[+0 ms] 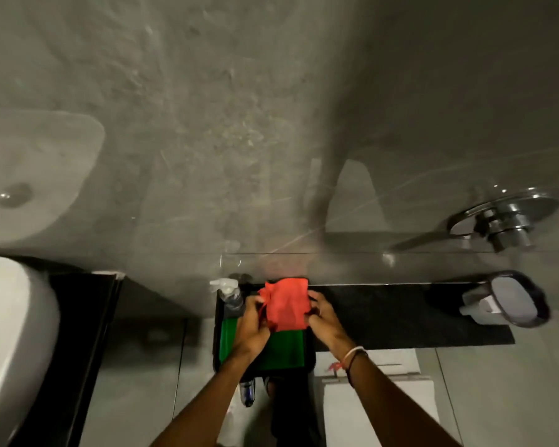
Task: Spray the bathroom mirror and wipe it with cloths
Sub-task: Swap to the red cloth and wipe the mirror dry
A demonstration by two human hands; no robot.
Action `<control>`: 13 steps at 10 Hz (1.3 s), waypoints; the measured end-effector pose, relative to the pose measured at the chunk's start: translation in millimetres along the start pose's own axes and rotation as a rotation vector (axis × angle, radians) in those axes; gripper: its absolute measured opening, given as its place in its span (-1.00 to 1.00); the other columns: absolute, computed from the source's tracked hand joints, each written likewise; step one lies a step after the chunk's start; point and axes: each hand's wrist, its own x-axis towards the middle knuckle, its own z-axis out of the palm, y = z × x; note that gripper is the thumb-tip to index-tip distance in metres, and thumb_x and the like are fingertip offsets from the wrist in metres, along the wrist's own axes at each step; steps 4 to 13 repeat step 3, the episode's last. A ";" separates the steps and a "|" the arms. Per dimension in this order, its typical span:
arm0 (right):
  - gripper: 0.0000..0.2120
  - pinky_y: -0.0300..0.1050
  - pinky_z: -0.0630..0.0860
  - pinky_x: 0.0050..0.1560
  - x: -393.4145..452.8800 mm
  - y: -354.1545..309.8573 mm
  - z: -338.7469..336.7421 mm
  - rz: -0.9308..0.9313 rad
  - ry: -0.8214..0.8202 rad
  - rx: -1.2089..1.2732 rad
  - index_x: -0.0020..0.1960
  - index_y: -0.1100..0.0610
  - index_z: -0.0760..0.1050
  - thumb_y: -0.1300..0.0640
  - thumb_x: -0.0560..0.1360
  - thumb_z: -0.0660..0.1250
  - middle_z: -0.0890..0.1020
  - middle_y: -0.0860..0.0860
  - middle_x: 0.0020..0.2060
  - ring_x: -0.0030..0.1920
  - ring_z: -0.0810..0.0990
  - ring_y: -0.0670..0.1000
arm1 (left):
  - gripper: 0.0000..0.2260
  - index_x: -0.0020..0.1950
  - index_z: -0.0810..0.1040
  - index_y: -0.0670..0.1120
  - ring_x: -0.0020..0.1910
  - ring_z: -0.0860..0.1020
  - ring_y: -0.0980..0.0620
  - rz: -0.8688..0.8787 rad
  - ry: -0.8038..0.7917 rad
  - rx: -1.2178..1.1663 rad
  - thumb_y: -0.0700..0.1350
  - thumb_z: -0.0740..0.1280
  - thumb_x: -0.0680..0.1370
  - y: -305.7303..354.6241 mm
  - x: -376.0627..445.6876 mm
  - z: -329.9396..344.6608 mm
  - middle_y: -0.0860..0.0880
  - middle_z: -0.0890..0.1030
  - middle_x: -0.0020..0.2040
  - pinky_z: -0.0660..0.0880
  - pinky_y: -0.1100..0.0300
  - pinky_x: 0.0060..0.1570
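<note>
A red cloth is held up between both hands over a black tray. My left hand grips its left edge and my right hand grips its right edge. A green cloth lies flat in the tray under the red one. At the tray's far left corner stands a clear spray bottle with a white trigger head. The mirror fills the wall above, streaked and spotted.
A black ledge runs to the right of the tray, with a soap holder at its right end. A chrome tap fitting sits on the wall. A white basin is at left; a white toilet tank lies below.
</note>
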 end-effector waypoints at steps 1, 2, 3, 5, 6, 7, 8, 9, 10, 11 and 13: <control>-0.29 0.08 0.37 0.58 2.2 -1.7 -3.5 -0.025 -0.158 -0.258 0.66 0.19 0.20 0.46 0.55 0.21 0.46 0.22 0.54 0.50 0.48 0.23 | -0.52 0.48 0.34 -0.14 0.27 0.54 -0.12 0.062 -0.114 0.140 -0.35 0.21 0.56 5.4 5.6 -2.2 -0.14 0.56 0.30 0.38 0.26 0.22; -0.33 0.02 0.49 0.45 -14.0 -13.0 -8.5 -0.111 -0.081 -0.520 0.67 0.08 0.22 0.24 0.59 0.29 0.53 0.19 0.47 0.42 0.55 0.25 | -0.52 0.59 0.23 -0.09 0.48 0.41 -0.15 0.174 -0.142 0.360 -0.19 0.16 0.65 17.1 -2.6 -6.6 -0.12 0.33 0.57 0.30 0.08 0.49; -0.49 0.09 0.53 0.41 -37.7 -35.6 -5.2 -0.389 0.172 -0.745 0.54 0.10 0.43 -0.01 0.63 0.31 0.56 0.13 0.42 0.38 0.57 0.19 | -0.65 0.43 0.48 -0.07 0.37 0.54 -0.06 0.354 0.072 0.439 -0.06 0.15 0.68 41.1 -21.8 -24.9 -0.07 0.51 0.46 0.43 0.11 0.42; -0.49 0.09 0.53 0.41 -37.7 -35.6 -5.2 -0.389 0.172 -0.745 0.54 0.10 0.43 -0.01 0.63 0.31 0.56 0.13 0.42 0.38 0.57 0.19 | -0.65 0.43 0.48 -0.07 0.37 0.54 -0.06 0.354 0.072 0.439 -0.06 0.15 0.68 41.1 -21.8 -24.9 -0.07 0.51 0.46 0.43 0.11 0.42; -0.49 0.09 0.53 0.41 -37.7 -35.6 -5.2 -0.389 0.172 -0.745 0.54 0.10 0.43 -0.01 0.63 0.31 0.56 0.13 0.42 0.38 0.57 0.19 | -0.65 0.43 0.48 -0.07 0.37 0.54 -0.06 0.354 0.072 0.439 -0.06 0.15 0.68 41.1 -21.8 -24.9 -0.07 0.51 0.46 0.43 0.11 0.42; -0.49 0.09 0.53 0.41 -37.7 -35.6 -5.2 -0.389 0.172 -0.745 0.54 0.10 0.43 -0.01 0.63 0.31 0.56 0.13 0.42 0.38 0.57 0.19 | -0.65 0.43 0.48 -0.07 0.37 0.54 -0.06 0.354 0.072 0.439 -0.06 0.15 0.68 41.1 -21.8 -24.9 -0.07 0.51 0.46 0.43 0.11 0.42; -0.49 0.09 0.53 0.41 -37.7 -35.6 -5.2 -0.389 0.172 -0.745 0.54 0.10 0.43 -0.01 0.63 0.31 0.56 0.13 0.42 0.38 0.57 0.19 | -0.65 0.43 0.48 -0.07 0.37 0.54 -0.06 0.354 0.072 0.439 -0.06 0.15 0.68 41.1 -21.8 -24.9 -0.07 0.51 0.46 0.43 0.11 0.42; -0.49 0.09 0.53 0.41 -37.7 -35.6 -5.2 -0.389 0.172 -0.745 0.54 0.10 0.43 -0.01 0.63 0.31 0.56 0.13 0.42 0.38 0.57 0.19 | -0.65 0.43 0.48 -0.07 0.37 0.54 -0.06 0.354 0.072 0.439 -0.06 0.15 0.68 41.1 -21.8 -24.9 -0.07 0.51 0.46 0.43 0.11 0.42; -0.49 0.09 0.53 0.41 -37.7 -35.6 -5.2 -0.389 0.172 -0.745 0.54 0.10 0.43 -0.01 0.63 0.31 0.56 0.13 0.42 0.38 0.57 0.19 | -0.65 0.43 0.48 -0.07 0.37 0.54 -0.06 0.354 0.072 0.439 -0.06 0.15 0.68 41.1 -21.8 -24.9 -0.07 0.51 0.46 0.43 0.11 0.42; -0.49 0.09 0.53 0.41 -37.7 -35.6 -5.2 -0.389 0.172 -0.745 0.54 0.10 0.43 -0.01 0.63 0.31 0.56 0.13 0.42 0.38 0.57 0.19 | -0.65 0.43 0.48 -0.07 0.37 0.54 -0.06 0.354 0.072 0.439 -0.06 0.15 0.68 41.1 -21.8 -24.9 -0.07 0.51 0.46 0.43 0.11 0.42; -0.49 0.09 0.53 0.41 -37.7 -35.6 -5.2 -0.389 0.172 -0.745 0.54 0.10 0.43 -0.01 0.63 0.31 0.56 0.13 0.42 0.38 0.57 0.19 | -0.65 0.43 0.48 -0.07 0.37 0.54 -0.06 0.354 0.072 0.439 -0.06 0.15 0.68 41.1 -21.8 -24.9 -0.07 0.51 0.46 0.43 0.11 0.42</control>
